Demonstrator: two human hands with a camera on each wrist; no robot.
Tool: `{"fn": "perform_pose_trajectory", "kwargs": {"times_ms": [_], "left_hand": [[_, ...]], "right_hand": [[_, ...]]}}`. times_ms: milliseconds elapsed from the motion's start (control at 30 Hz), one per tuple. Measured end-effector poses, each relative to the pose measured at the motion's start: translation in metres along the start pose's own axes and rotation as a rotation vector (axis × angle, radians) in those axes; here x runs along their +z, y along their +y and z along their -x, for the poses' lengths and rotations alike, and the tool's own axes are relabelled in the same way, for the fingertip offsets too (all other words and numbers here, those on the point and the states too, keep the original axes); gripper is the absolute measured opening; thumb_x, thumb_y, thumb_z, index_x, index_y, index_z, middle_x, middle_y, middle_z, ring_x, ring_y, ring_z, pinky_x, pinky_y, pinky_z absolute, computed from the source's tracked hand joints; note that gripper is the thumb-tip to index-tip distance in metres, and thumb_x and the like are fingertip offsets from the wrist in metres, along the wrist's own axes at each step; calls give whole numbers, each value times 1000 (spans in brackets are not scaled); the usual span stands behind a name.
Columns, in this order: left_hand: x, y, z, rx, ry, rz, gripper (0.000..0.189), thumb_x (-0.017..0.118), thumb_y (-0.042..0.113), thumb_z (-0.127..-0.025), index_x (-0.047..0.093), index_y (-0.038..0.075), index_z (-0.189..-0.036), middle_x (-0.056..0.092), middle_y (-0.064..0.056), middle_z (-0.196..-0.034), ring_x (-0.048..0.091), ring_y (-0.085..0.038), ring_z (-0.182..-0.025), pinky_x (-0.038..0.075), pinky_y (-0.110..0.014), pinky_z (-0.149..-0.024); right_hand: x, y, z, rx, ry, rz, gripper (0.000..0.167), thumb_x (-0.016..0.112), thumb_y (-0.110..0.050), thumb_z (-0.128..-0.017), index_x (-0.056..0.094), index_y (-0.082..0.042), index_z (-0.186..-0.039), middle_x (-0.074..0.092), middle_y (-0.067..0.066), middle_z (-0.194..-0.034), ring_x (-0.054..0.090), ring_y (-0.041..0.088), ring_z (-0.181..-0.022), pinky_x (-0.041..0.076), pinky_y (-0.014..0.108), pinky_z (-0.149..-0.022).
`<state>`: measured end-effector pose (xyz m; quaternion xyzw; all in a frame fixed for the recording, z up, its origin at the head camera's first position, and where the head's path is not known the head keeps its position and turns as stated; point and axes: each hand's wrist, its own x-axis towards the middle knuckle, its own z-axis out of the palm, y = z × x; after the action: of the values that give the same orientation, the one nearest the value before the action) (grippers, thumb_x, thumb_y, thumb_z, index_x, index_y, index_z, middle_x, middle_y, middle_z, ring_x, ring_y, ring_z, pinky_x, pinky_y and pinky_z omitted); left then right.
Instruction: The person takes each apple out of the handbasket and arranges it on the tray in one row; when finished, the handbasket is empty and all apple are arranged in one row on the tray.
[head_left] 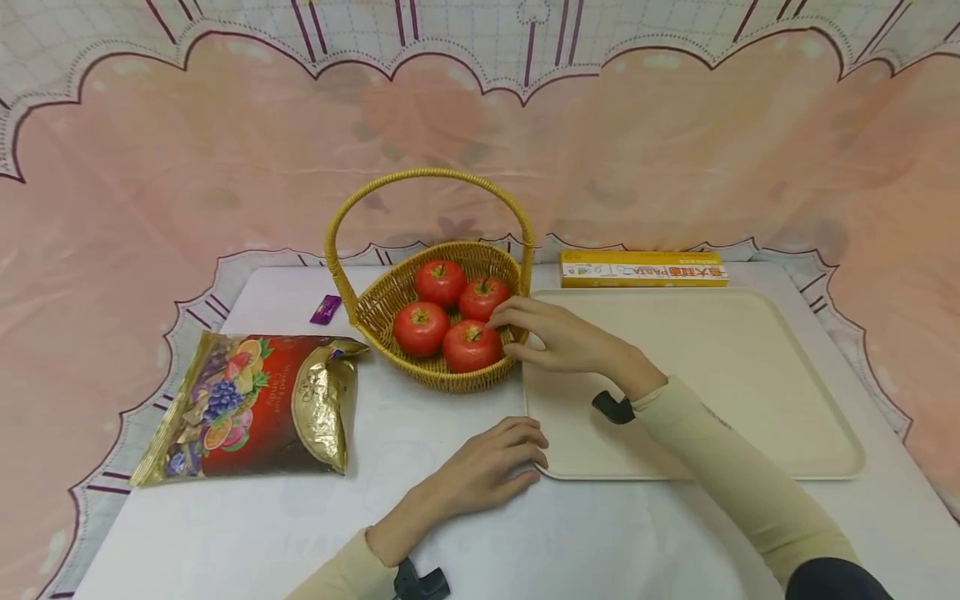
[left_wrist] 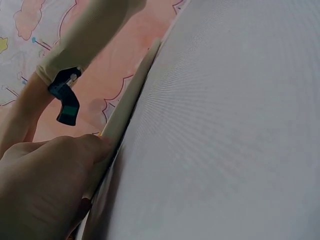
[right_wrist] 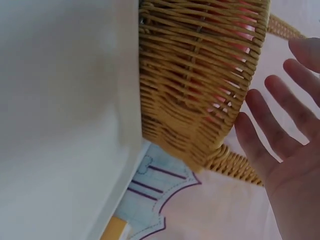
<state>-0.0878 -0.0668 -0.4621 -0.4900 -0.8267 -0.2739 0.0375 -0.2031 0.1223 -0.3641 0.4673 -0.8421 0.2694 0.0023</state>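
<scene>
My right hand (head_left: 551,337) hovers over the right rim of a yellow wicker basket (head_left: 457,382), fingertips right at the nearest red apples. Several red apples (head_left: 471,346) lie inside it. From the right wrist, the fingers (right_wrist: 280,100) appear spread and relaxed beside the woven basket wall (right_wrist: 200,65), with nothing gripped. My left hand (head_left: 487,467) rests at the near left corner of a cream tray (head_left: 720,375), loosely bent fingers touching its rim. The left wrist view has that hand (left_wrist: 45,180) against the tray's edge (left_wrist: 125,100).
A red and gold candy bag (head_left: 262,408) lies left of the basket. Behind it is a small purple wrapped candy (head_left: 326,310). A yellow and white pasta box (head_left: 643,269) stands along the tray's far edge. The basket's tall handle (head_left: 431,172) arches over the apples.
</scene>
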Motion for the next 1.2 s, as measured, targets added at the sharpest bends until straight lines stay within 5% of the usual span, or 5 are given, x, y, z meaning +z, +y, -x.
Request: {"fn": "perform_pose_trajectory", "kwargs": {"times_ms": [233,600,1200], "left_hand": [[-2,2,0,-2,-5,14,9,63,21,-90,65,22,-99,59,7,-118,43,-13,-129,33,-24,-109],[-2,1,0,17,16,6,9,63,20,-90,65,22,-98,59,7,-116,45,-14,-128,34,-24,-109],[2,-1,2,13,18,23,11,61,19,-91,65,22,-100,59,7,-118,43,-13,-129,32,-24,-110]], "right_hand": [[-1,-1,-15,-65,-72,38,30,62,-21,-91,59,-12,-120,56,-1,-122,53,16,-111,46,31,-93],[-1,-5,-37,-114,-190,34,27,60,-20,-93,60,-14,-119,55,3,-125,48,18,-121,40,36,-105],[4,-12,-66,16,-460,53,41,66,-21,-88,57,-22,-127,43,4,-137,40,22,-129,33,42,-111]]}}
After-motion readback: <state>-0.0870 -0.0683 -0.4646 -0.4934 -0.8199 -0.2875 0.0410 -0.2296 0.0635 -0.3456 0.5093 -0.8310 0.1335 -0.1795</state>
